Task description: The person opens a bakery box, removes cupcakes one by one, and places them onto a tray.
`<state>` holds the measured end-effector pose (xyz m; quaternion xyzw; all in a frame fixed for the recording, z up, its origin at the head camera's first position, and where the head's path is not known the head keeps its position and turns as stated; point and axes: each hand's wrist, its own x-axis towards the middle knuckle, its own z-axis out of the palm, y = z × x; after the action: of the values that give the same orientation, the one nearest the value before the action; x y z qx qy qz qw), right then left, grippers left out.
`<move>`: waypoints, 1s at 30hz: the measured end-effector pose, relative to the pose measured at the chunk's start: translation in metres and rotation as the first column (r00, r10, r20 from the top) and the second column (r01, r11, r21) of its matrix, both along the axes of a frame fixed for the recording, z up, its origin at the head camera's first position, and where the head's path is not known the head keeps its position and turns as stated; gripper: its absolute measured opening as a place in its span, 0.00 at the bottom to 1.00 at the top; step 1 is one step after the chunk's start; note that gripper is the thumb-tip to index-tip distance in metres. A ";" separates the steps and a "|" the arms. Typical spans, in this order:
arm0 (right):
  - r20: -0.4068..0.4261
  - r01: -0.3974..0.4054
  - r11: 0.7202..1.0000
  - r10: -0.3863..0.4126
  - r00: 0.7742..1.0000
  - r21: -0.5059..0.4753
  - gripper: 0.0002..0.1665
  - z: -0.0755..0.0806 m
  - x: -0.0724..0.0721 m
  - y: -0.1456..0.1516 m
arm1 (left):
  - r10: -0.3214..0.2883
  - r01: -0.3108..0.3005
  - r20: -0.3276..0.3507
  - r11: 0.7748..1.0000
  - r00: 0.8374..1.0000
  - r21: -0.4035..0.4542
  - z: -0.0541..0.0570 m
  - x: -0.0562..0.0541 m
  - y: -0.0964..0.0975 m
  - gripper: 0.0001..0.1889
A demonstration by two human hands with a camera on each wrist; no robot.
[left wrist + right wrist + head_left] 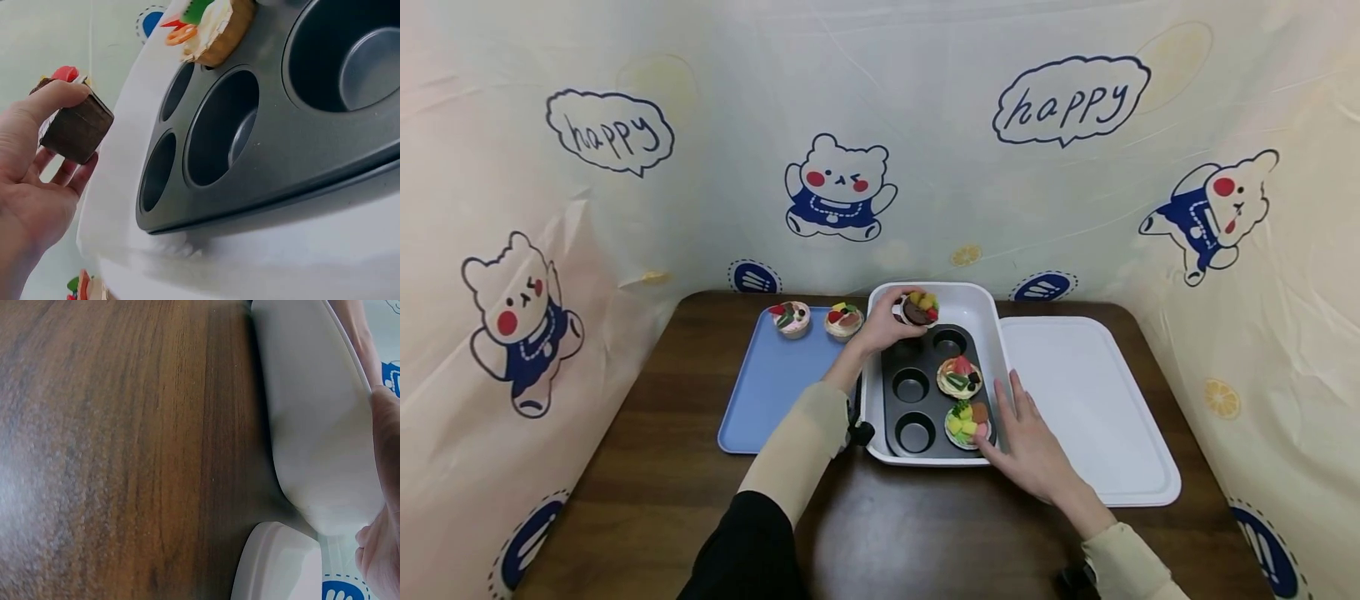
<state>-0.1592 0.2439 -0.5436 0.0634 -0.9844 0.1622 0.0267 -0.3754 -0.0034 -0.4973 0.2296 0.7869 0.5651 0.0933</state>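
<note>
My left hand [883,323] pinches a toy chocolate cupcake [919,310] topped with fruit, above the far end of the dark muffin tin [936,400]. In the left wrist view the cupcake [80,128] has a brown base, held between thumb and fingers. The tin lies in a white tub [994,325]. Two toy cupcakes sit in its right column: one with a red topping [958,377], one with yellow cubes [966,423]. My right hand [1033,450], fingers extended, rests at the tub's right rim; the right wrist view shows it against the tub wall [325,425].
On the left, a blue tray [760,396] bears two more cupcakes, a pink one [791,320] and a cream one [843,322]. A white tray [1090,408] lies right of the tub. Everything stands on a brown wooden table [910,533] before a printed curtain [925,208].
</note>
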 end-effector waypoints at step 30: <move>0.009 0.002 1.000 -0.002 1.000 -0.025 0.57 0.003 0.001 0.000 | 0.162 -0.179 0.096 0.962 0.982 0.207 0.013 0.036 -0.071 0.38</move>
<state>-0.1582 0.2436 -0.5408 0.0616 -0.9824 0.1749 0.0234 -0.3391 -0.0739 -0.4843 0.1473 0.7338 0.6613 0.0496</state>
